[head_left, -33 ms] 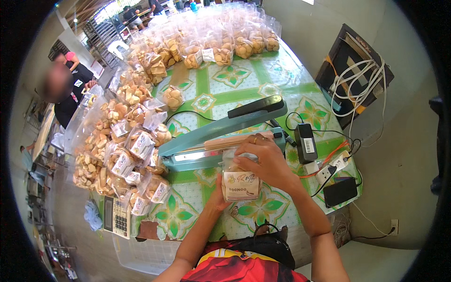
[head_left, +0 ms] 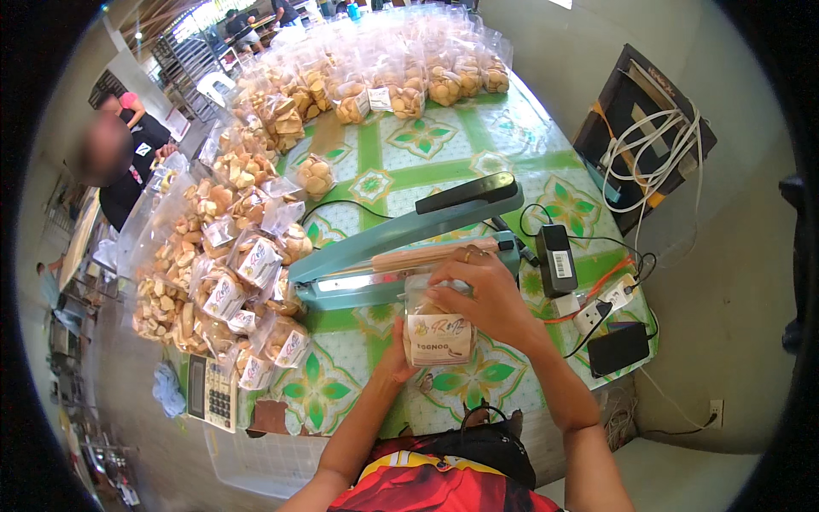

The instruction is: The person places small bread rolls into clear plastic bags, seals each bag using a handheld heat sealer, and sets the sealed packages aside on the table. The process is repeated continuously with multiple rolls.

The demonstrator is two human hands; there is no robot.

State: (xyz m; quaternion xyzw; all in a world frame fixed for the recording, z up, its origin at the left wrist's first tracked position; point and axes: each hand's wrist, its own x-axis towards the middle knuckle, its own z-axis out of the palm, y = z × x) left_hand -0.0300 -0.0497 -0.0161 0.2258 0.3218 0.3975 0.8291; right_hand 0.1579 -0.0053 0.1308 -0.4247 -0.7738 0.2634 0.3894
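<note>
A clear bag of cookies with a white label stands upright in front of me. My left hand grips its left side, most of the fingers hidden behind it. Across its upper part lies my right hand, thumb and fingers bent and closed on the plastic. Just beyond the bag is a teal impulse sealer, its long arm with a black handle raised. The bag's top reaches the sealer's front edge, partly covered by my right hand.
Several filled cookie bags crowd the table's left side and far end. A calculator lies at the near left corner. On the right are a black adapter, a power strip, a phone and cables. A person stands beyond the left side.
</note>
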